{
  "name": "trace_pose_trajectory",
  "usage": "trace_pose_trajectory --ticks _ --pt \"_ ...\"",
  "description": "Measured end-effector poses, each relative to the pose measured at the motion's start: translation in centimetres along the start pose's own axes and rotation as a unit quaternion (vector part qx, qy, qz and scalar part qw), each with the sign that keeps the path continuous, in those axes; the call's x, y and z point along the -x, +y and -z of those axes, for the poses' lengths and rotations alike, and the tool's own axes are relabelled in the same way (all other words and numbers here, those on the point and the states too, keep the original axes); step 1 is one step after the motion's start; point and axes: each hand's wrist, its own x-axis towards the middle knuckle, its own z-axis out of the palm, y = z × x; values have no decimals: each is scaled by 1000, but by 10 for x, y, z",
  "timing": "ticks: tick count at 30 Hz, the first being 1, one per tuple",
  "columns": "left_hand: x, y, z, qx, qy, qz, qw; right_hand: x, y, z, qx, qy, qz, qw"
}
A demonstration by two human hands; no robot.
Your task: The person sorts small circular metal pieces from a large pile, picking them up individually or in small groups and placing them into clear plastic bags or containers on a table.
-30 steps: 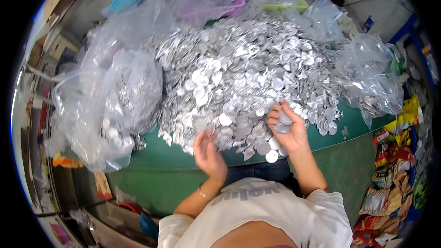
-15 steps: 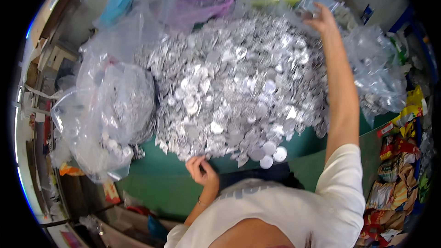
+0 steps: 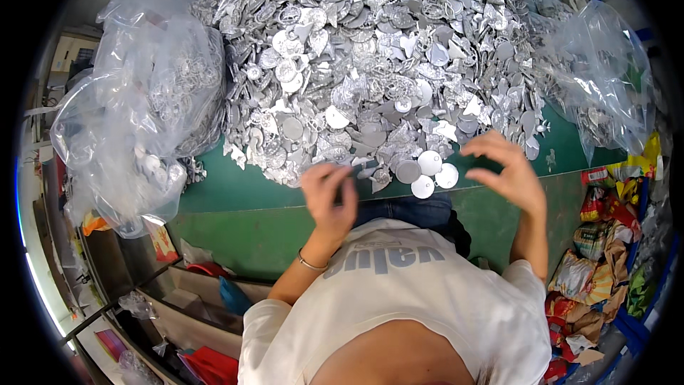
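Observation:
A wide heap of flat silver metal pieces (image 3: 385,89), in round, star and other cut-out shapes, covers the green table (image 3: 214,189). At the heap's near edge, left of centre, my left hand (image 3: 330,198) is raised with loosely bent, slightly blurred fingers. They stand apart, and I make out nothing between them. My right hand (image 3: 507,172) hovers near the table's front edge, thumb and fingers spread in a wide curve with nothing in them. Just left of it lie several plain silver discs (image 3: 430,162), some with a small hole.
Clear plastic bags of metal pieces flank the heap: a bulky bag (image 3: 153,107) at left, another bag (image 3: 605,71) at right. Colourful packets (image 3: 588,264) crowd the lower right. A partitioned brown bin (image 3: 192,314) stands at lower left.
My right hand has come back from the bags at the far right to beside the discs. My left hand has risen and its fingers have loosened. The view has tilted nearer my body.

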Motion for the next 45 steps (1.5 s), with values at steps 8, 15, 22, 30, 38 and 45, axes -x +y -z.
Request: trace_pose_trajectory --ticks 8,15,22,30,38,45 --pt "-23 41 -36 -76 -203 1 976 23 4 -72 99 166 8 981" --pt "-28 37 -41 -33 -208 -49 976 4 5 -85 216 167 15 962" --pt "-26 31 -48 162 -110 51 979 2 27 -87 -25 244 2 970" --pt "-46 33 -18 532 -101 402 739 16 18 -72 185 203 101 956" --pt "-17 27 -6 488 -234 440 717 32 26 -68 156 266 9 951" --pt "0 55 -18 581 -325 503 551 6 17 -76 244 261 35 933"
